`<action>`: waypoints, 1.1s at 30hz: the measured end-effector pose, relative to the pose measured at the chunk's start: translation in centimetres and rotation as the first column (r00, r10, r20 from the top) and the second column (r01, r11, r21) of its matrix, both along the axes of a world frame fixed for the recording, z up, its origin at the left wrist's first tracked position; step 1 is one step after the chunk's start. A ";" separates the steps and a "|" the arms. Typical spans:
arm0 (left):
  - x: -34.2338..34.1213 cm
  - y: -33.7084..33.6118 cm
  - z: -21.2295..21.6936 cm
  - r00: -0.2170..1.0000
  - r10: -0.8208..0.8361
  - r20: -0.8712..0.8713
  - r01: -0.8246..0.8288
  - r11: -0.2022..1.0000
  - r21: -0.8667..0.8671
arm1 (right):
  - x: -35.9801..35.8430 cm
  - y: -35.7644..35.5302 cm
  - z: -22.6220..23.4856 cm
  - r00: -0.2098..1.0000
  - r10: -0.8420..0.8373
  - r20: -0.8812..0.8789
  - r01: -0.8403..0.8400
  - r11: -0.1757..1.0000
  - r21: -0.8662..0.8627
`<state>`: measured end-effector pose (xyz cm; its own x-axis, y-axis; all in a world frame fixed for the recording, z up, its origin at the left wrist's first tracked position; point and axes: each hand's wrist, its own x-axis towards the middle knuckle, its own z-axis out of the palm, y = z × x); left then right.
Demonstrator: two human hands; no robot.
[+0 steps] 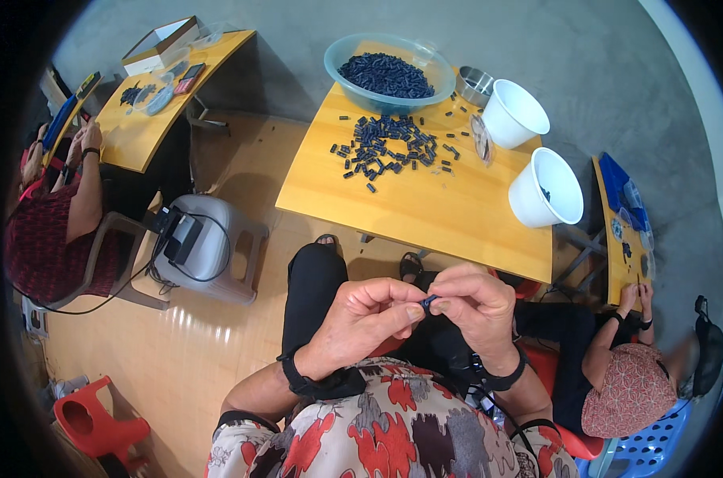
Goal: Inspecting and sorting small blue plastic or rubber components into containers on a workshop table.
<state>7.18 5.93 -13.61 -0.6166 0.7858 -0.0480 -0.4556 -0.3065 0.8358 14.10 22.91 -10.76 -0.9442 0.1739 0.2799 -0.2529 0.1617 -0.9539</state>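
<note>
Above my lap, close to my body, both hands meet at one small dark blue piece (428,303). My left hand (369,319) pinches it between thumb and forefinger, and my right hand (477,307) pinches its other side. Fingertips cover most of the piece, so its exact kind does not show. Beyond my hands, a loose pile of small dark cylindrical pieces (385,146) is spread on the wooden table (425,215). Behind that pile, a wide translucent bowl (338,84) is heaped with many more dark pieces (385,73).
Two white buckets (521,115) (541,187) stand at the table's right edge, the nearer with a few dark pieces inside. A metal tin (474,84) sits by the bowl. Co-workers sit at tables left and right. A grey stool (210,239) with cables stands left.
</note>
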 end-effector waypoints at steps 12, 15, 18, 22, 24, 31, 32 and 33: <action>0.6 -0.3 0.3 1.000 0.000 0.002 0.000 1.000 -0.009 | 0.7 -0.1 0.5 0.999 -0.008 -0.033 0.014 0.983 0.185; 0.8 -0.3 0.2 1.000 0.017 -0.013 -0.017 0.999 -0.033 | 0.6 -0.1 0.4 0.999 -0.016 -0.049 0.028 0.967 0.254; 0.9 -0.2 0.2 0.999 0.035 -0.013 -0.035 0.998 -0.047 | 0.5 0.0 0.5 0.999 -0.005 -0.044 0.017 0.958 0.285; 0.9 -0.2 0.3 0.998 0.055 -0.041 -0.057 0.996 -0.064 | 0.4 0.2 0.3 0.999 0.032 -0.011 -0.028 0.972 0.232; 1.0 -0.2 0.3 0.996 0.066 -0.065 -0.071 0.994 -0.078 | 0.4 0.3 0.2 1.000 0.002 0.017 -0.007 0.965 0.264; 1.1 0.1 0.3 0.989 0.104 -0.102 -0.110 0.992 -0.057 | 0.5 0.2 -0.1 0.996 0.046 0.076 -0.048 0.999 0.026; 1.0 0.1 0.4 0.989 0.098 -0.107 -0.105 0.993 -0.061 | 0.6 0.3 -0.1 0.998 0.037 0.056 -0.041 0.997 0.069; 0.9 0.1 0.4 0.990 0.096 -0.106 -0.103 0.993 -0.062 | 0.6 0.3 0.0 0.999 0.004 0.052 -0.009 0.995 0.095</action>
<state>8.11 6.01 -13.24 -0.6962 0.7172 -0.0305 -0.3359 -0.2880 0.8968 14.71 23.23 -10.80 -0.9587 0.1422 0.2462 -0.2056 0.2511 -0.9459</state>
